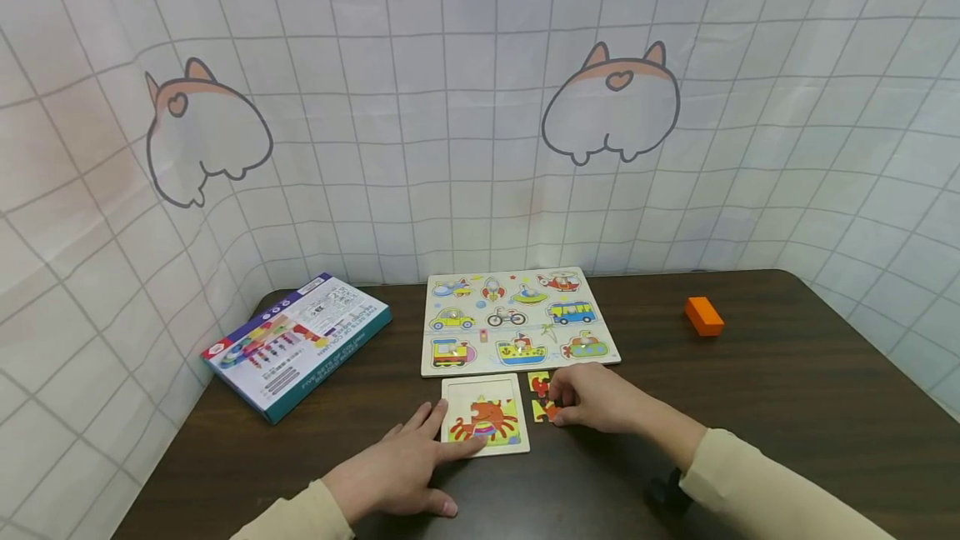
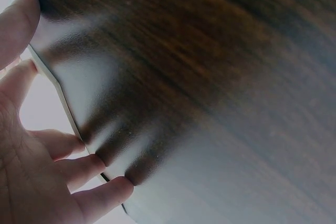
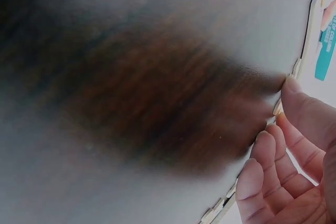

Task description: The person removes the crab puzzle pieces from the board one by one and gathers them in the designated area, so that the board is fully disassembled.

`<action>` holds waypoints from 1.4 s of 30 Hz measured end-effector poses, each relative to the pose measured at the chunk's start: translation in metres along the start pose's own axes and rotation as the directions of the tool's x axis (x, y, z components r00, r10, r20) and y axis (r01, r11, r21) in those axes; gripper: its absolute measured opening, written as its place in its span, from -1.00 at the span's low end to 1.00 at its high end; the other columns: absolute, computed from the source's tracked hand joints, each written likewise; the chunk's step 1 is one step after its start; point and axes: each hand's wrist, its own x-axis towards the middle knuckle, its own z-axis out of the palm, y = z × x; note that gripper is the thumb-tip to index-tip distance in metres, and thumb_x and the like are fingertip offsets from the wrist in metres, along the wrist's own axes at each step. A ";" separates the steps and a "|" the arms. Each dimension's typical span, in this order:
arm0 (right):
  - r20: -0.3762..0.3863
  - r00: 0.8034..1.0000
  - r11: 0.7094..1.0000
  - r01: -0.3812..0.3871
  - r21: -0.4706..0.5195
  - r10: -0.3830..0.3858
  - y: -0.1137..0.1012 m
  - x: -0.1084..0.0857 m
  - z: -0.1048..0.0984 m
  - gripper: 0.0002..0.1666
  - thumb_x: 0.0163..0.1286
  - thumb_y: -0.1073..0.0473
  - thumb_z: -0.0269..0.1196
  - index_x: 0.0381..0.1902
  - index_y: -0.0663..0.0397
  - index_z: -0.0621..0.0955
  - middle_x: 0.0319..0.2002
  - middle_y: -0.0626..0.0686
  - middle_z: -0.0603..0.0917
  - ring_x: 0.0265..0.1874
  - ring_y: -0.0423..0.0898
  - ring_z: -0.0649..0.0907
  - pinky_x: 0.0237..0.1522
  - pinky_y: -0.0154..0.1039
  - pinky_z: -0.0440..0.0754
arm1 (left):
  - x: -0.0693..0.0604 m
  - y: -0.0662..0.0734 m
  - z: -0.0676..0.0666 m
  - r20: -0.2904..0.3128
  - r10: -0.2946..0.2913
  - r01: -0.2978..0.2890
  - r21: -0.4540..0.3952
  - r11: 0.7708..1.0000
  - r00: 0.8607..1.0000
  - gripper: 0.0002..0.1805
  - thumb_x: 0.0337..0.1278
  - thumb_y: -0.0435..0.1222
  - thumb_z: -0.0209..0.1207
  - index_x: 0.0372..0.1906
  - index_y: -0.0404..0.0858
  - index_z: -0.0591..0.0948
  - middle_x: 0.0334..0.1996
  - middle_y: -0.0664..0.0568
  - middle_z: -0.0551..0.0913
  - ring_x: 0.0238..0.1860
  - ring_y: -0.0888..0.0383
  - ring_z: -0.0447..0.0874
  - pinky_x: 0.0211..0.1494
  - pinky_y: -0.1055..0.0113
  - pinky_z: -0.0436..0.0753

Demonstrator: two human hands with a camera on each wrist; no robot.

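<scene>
Left hand (image 1: 399,467), fingers spread, touched a puzzle (image 1: 491,419); curled right hand (image 1: 597,399) part-hid pieces (image 1: 539,411) at its fingertips, hold unclear

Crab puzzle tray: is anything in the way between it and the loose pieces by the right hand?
Nothing visible except the tray's own rim on its right side. The left hand lies across its left and lower parts, away from the loose pieces.

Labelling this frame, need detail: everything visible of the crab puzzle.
The crab puzzle is a small square tray, seemingly wood, with a pale rim, flat on the dark table, nearer the person than the vehicle board. Its orange-red crab picture is incomplete, pale base showing upper left. The left hand rests on its left side.
</scene>
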 end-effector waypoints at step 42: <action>-0.047 0.991 0.991 0.131 0.033 -0.129 -0.031 0.019 0.010 -0.95 0.41 0.28 0.33 -0.20 0.13 0.68 -0.51 -0.13 0.60 -0.56 -0.32 0.47 -0.41 -0.37 0.48 | 0.006 -0.009 0.007 -0.020 0.002 -0.002 0.012 1.000 1.000 -0.15 0.02 0.20 0.42 0.43 0.62 0.29 0.63 -0.32 -0.03 0.60 -0.40 -0.05 0.39 -0.45 0.28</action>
